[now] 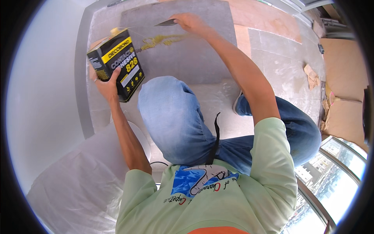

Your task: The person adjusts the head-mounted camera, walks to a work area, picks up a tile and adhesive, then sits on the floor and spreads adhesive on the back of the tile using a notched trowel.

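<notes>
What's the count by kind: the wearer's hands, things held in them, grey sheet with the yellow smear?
Hands: 2 (left hand, right hand)
Black-and-yellow rectangular can: 1, in the left
Dark flat scraper: 1, in the right
Grey sheet, yellow smear on it: 1
Total: 5, smear not counted

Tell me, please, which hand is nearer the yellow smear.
Right: the right hand is just beyond the yellow smear; the left hand, on the can, is farther off, left of it.
</notes>
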Available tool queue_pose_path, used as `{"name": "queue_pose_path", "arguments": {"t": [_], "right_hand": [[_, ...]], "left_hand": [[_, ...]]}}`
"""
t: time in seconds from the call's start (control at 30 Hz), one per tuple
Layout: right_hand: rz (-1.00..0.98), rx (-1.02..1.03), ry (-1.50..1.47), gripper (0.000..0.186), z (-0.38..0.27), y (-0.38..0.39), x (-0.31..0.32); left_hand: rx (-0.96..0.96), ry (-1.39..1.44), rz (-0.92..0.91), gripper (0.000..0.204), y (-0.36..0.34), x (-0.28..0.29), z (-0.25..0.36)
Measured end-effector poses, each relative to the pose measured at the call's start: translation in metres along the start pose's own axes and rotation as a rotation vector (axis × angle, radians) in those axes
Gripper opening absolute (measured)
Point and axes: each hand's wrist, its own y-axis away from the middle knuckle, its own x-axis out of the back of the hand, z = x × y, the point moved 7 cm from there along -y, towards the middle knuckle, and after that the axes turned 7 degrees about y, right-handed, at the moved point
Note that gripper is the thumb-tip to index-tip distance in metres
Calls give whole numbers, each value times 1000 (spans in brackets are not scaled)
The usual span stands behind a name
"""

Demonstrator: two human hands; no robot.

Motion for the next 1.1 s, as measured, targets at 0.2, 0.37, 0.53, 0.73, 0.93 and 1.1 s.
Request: {"name": "queue_pose_path", "arguments": {"t": [0.2, 0.37, 0.53, 0.73, 0.93, 1.1], "right_hand": [[-169, -182, 291, 31, 58, 48, -5], [-285, -242, 336, 31, 86, 48, -46], [-171, -66, 242, 23, 88, 2, -68], [-56, 6, 62, 24, 68, -47, -132], [-214, -506, -681, 34, 169, -6, -115], [4, -1040, -1281, 39, 254, 68, -83]], "left_hand": [[13, 113, 264, 83, 24, 25, -62], [32, 137, 372, 85, 28, 26, -86], [1, 2, 265, 83, 25, 24, -54], [63, 158, 357, 82, 27, 27, -95], [63, 223, 630, 86, 38, 33, -147], [20, 240, 715, 86, 33, 50, -175]]}}
